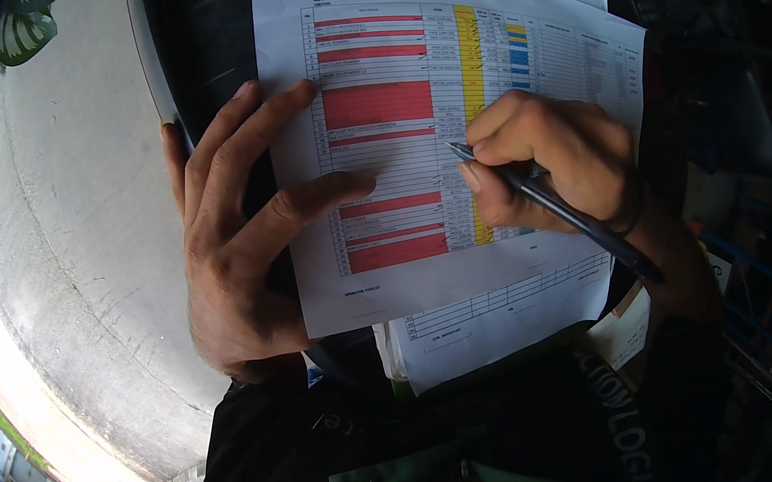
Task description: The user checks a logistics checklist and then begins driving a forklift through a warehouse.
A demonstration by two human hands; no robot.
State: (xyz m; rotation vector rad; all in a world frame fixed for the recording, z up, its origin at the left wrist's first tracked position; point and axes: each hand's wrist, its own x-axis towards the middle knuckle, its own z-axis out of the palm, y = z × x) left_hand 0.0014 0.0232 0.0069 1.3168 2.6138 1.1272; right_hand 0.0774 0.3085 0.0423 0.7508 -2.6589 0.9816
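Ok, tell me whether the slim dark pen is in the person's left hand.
No, the right hand grips the pen, while the left hand lies partly over the white paper sheet with red and yellow blocks.

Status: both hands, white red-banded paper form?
Left hand spread over left side of paper form. Right hand grips slim dark pen, tip over form. Right hand hides part of form.

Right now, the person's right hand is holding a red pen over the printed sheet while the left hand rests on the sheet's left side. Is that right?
Not quite: the head view shows the pen is dark, not red. The right hand holds it over the printed sheet, and the left hand rests on the sheet's left side.
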